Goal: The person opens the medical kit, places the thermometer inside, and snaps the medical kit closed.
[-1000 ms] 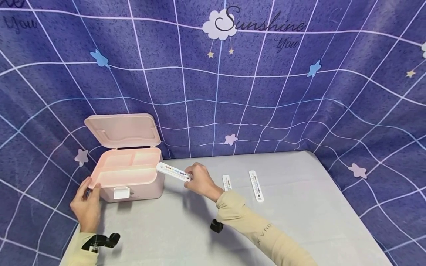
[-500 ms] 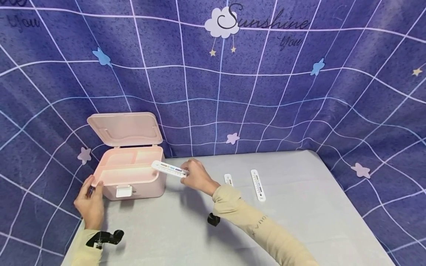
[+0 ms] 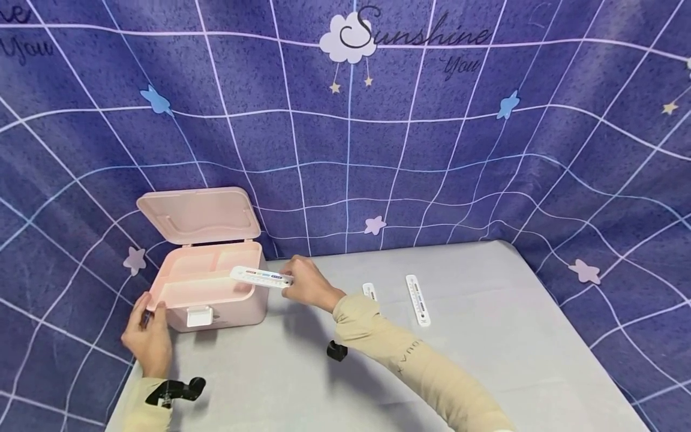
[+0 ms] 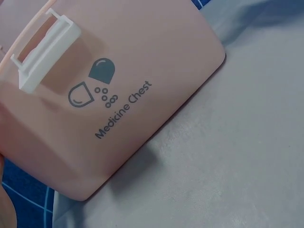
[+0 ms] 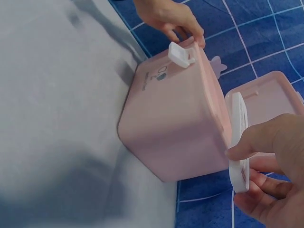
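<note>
Thermometer point(image 3: 258, 276) was shifted further left since earlier frame, pinched by 1 end in right hand point(image 3: 311, 284), other end held over open box point(image 3: 234, 315). Box corner was gripped by left hand point(image 3: 148, 339). 2 more thermometers point(image 3: 418, 301) were seen on table point(image 3: 496, 336).

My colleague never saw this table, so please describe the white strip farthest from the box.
On the grey table, go right from the pink box. Beyond the held strip and the middle strip, which the sleeve partly hides, lies the white strip: only it is fully uncovered.
</note>
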`<state>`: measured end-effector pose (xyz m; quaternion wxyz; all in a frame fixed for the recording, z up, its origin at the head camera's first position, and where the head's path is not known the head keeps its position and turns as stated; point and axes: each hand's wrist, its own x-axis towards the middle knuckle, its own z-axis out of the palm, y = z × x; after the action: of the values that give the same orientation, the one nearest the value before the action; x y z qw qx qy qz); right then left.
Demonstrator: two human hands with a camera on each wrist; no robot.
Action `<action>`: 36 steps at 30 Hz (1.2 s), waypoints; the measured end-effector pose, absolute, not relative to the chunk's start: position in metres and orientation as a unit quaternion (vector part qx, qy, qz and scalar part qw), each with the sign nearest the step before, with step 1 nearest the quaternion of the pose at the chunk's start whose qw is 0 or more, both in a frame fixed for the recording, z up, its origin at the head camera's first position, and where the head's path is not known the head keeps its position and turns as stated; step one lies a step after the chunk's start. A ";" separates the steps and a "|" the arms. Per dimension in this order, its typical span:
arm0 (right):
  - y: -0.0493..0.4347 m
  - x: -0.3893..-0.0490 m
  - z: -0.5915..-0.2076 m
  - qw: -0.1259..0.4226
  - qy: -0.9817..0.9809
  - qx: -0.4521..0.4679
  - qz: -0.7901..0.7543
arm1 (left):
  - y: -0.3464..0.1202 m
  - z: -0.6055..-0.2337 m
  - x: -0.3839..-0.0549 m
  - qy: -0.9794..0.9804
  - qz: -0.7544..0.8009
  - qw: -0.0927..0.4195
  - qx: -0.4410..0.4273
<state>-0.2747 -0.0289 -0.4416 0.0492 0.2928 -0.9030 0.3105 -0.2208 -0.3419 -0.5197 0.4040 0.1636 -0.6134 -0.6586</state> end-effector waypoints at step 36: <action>-0.070 -0.300 -0.432 0.036 -0.911 0.319 0.259 | -0.339 -0.518 -0.217 -0.609 -0.664 0.405 0.155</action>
<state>-0.3002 -0.0703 -0.4322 0.0358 0.3186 -0.9111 0.2589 -0.2165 -0.3394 -0.5177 0.4052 0.1554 -0.6085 -0.6643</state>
